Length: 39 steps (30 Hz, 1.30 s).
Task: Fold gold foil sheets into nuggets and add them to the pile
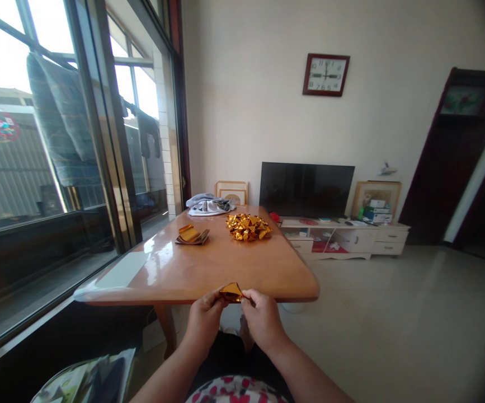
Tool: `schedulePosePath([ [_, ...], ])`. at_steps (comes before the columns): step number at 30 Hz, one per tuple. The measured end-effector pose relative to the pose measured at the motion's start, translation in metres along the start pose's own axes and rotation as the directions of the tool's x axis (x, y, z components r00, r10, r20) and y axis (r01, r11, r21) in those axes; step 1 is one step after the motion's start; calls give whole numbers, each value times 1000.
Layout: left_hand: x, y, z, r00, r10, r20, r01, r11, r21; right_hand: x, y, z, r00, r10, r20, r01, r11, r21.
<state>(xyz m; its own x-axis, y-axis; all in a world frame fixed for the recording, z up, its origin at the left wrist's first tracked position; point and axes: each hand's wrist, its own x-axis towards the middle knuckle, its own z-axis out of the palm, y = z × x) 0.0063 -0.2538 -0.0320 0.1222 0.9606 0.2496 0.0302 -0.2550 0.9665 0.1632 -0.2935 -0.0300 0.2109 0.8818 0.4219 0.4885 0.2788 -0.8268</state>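
A partly folded piece of shiny gold paper [231,290] is held between my two hands at the near edge of the wooden table. My left hand [207,313] pinches its left side, and my right hand [262,314] pinches its right corner. Farther up the tabletop sits a heap of folded gold paper pieces [248,227]. To its left lies a small stack of flat gold and brown sheets [192,234], the top one curling up.
The wooden table [225,268] stands beside a large window [116,129] on the left. Folded clothes [210,204] lie at its far end. Beyond are a television [307,190] and a white low cabinet [359,238]. A bin-like container of papers [86,380] is at lower left.
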Motion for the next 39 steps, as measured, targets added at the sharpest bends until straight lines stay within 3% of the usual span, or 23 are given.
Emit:
schedulePosePath([
  [11, 1, 0, 2, 999, -44, 9, 44, 998, -52, 1, 6, 1, 994, 106, 2, -106, 991, 81],
  [23, 2, -2, 0, 1000, -15, -1, 15, 998, 58, -2, -2, 1, 999, 45, 15, -45, 999, 17],
  [30, 2, -2, 0, 1000, -27, 16, 27, 1000, 5, 1, 3, 0, 997, 78, -1, -78, 995, 60],
  [33, 3, -4, -1, 1000, 7, 25, -8, 998, 60, 2, 5, -1, 995, 93, -23, -93, 995, 36],
  [39, 3, -7, -2, 998, 59, 25, -63, 982, 181, 1, 7, -1, 1000, 10, -16, -11, 996, -88],
])
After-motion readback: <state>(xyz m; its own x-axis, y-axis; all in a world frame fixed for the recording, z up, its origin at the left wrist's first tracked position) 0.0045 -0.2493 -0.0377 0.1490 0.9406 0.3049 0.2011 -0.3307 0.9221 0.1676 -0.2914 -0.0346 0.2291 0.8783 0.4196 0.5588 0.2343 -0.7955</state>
